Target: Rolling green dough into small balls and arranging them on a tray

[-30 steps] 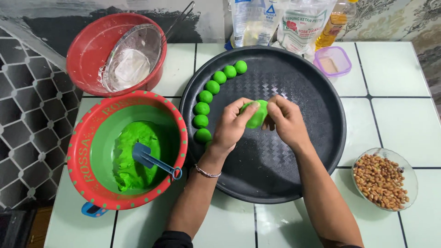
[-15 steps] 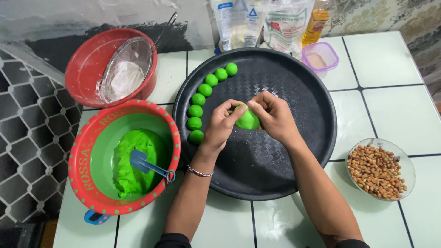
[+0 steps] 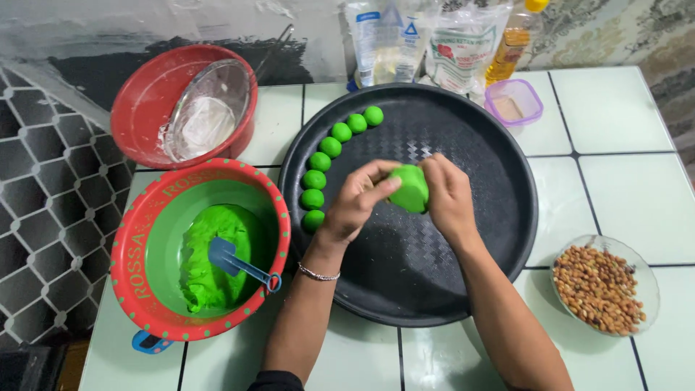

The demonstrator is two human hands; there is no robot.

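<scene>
Both hands stay over the black tray [image 3: 499, 239], pressing the green dough lump [image 3: 410, 188] flatter than before. Left hand [image 3: 356, 204] and right hand [image 3: 449, 197] fingers pinch it between them, beside seven green balls [image 3: 322, 168]

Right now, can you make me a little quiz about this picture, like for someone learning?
1. How many green balls lie in the curved row on the black tray?
2. True or false: the blue scoop is in the dish of peanuts.
3. What do the left hand and right hand hold between them? A) a bottle B) a lump of green dough C) a spoon

Key:
1. Seven.
2. False; it sits in the green bowl with the dough.
3. B.
</scene>
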